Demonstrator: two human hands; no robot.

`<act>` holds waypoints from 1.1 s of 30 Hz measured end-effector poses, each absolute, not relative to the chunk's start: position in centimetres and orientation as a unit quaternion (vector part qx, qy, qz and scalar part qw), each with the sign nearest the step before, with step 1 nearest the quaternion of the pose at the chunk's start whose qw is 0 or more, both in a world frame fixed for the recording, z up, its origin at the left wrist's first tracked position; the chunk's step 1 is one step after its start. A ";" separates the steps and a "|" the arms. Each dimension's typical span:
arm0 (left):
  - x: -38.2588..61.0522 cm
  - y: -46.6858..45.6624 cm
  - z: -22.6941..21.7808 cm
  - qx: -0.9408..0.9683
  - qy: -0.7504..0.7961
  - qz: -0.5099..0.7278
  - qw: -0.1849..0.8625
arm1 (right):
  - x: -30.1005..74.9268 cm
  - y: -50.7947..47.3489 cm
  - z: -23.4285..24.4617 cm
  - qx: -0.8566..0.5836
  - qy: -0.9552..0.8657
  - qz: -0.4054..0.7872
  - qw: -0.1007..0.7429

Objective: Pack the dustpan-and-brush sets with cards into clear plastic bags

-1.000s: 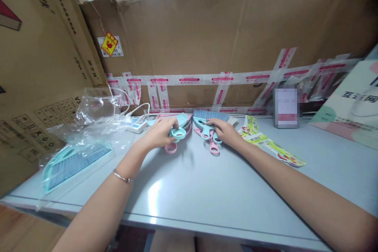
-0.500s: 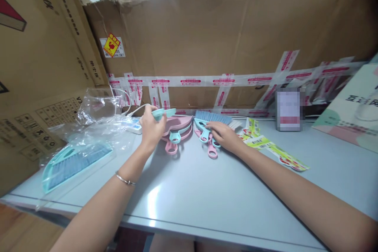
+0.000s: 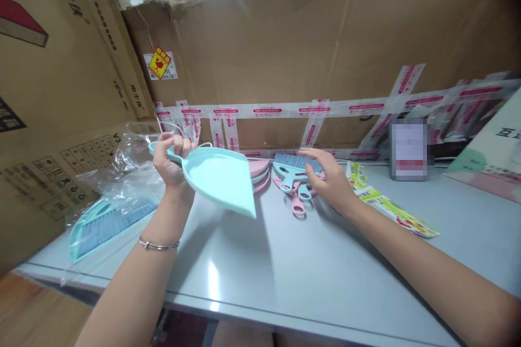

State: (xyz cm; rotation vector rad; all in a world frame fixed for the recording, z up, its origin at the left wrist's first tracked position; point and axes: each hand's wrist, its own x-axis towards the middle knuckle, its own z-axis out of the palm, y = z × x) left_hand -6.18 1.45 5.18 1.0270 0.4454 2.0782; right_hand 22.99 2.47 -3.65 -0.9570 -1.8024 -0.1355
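A mint-green dustpan is held up over the table by its handle, with my left hand closed around it. Behind it, partly hidden, a stack of pink and mint dustpans rests on the table. My right hand has its fingers apart, over the right edge of a pile of small brushes. The top brush has blue bristles and a mint handle; pink and mint ring-ended handles stick out below it.
A brush and dustpan set in clear plastic lies at the left. Printed card strips lie right of the brushes, before a propped phone. Large cardboard boxes wall the back and left. The grey table ends in front.
My left hand has lifted a mint dustpan off the stack and brought it left and nearer, turning its pan into view. My right hand's fingers have spread and risen slightly from the brushes.
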 end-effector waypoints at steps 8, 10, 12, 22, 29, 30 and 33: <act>-2.3 0.3 3.4 0.476 0.164 0.654 0.566 | 20.3 -2.0 -1.3 -0.444 -0.649 0.265 0.558; -1.2 0.4 2.4 0.482 0.173 0.610 0.605 | 19.7 -2.5 -1.1 -0.424 -0.659 0.361 0.506; -0.5 0.3 1.4 0.495 0.188 0.569 0.630 | 19.3 -2.7 -1.2 -0.407 -0.674 0.442 0.429; 0.6 1.2 -0.4 0.494 0.237 0.477 0.687 | 19.8 -2.2 -2.0 -0.420 -0.678 0.504 0.332; -0.4 1.0 -0.4 0.518 0.379 0.345 0.685 | 21.3 -1.2 -1.7 -0.487 -0.677 0.393 0.387; -0.5 0.9 -0.4 0.523 0.393 0.328 0.681 | 21.4 -1.0 -1.9 -0.495 -0.678 0.382 0.386; -0.5 0.8 -0.6 0.541 0.411 0.300 0.670 | 21.7 -0.6 -2.6 -0.499 -0.691 0.350 0.389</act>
